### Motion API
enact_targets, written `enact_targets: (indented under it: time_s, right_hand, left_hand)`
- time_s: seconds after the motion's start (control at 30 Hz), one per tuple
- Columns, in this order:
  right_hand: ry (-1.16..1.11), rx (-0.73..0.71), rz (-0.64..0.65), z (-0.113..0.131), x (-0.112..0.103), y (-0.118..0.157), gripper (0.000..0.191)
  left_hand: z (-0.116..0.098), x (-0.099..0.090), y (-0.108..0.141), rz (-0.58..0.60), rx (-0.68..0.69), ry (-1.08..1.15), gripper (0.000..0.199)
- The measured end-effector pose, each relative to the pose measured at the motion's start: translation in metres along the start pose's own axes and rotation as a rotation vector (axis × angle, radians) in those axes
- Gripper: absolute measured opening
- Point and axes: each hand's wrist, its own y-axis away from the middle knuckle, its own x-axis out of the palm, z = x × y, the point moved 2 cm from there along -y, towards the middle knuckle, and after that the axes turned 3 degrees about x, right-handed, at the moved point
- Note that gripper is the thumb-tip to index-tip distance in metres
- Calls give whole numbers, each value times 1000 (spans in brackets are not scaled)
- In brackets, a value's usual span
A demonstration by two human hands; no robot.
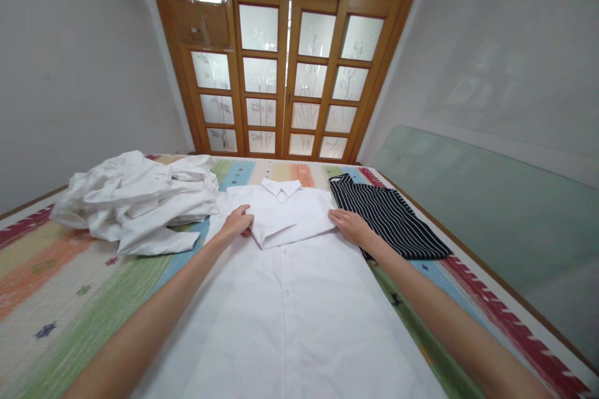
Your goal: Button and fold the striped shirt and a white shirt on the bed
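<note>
A white button-up shirt (285, 299) lies front side up along the middle of the bed, its collar at the far end. One sleeve is folded across the chest below the collar. My left hand (238, 222) grips the shirt at the left side of the chest, fingers closed on the fabric. On the right side, my right hand (349, 225) pinches the shirt's edge near the end of the folded sleeve. Both hands are at about the same height on the shirt.
A crumpled heap of white clothes (140, 199) lies at the left. At the right is a folded black garment with white stripes (388, 215). A patterned, striped bedspread (70, 299) lies underneath. Beyond the bed stand wooden doors with glass panes (285, 75); walls flank both sides.
</note>
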Motion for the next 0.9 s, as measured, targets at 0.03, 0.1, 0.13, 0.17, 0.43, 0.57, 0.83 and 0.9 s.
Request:
enact_targets:
  time_s: [0.03, 0.1, 0.13, 0.17, 0.43, 0.57, 0.83, 0.9]
  right_hand:
    - [-5, 2, -7, 1, 2, 3, 36]
    - [-15, 12, 3, 5, 5, 9, 36]
    - [-24, 13, 17, 7, 6, 12, 35]
    - [-36, 14, 33, 9, 6, 14, 34]
    - [-130, 146, 103, 6, -4, 13, 29]
    - [-172, 232, 96, -1, -7, 12, 28]
    - [-178, 290, 94, -1, -13, 13, 28]
    - [-184, 352, 62, -2, -15, 8, 32]
  left_hand:
    - [-1, -2, -1, 17, 18, -28, 60]
    - [-5, -5, -4, 23, 65, -62, 49]
    - [-6, -6, -5, 18, 87, -59, 44]
    - [-7, -7, -6, 19, 101, -46, 38]
    - [-13, -25, -1, 135, 73, 231, 5]
    - [-10, -42, 10, 256, 5, 395, 8]
    - [16, -53, 26, 541, -27, 265, 10]
    - [16, -55, 27, 531, 90, 207, 8]
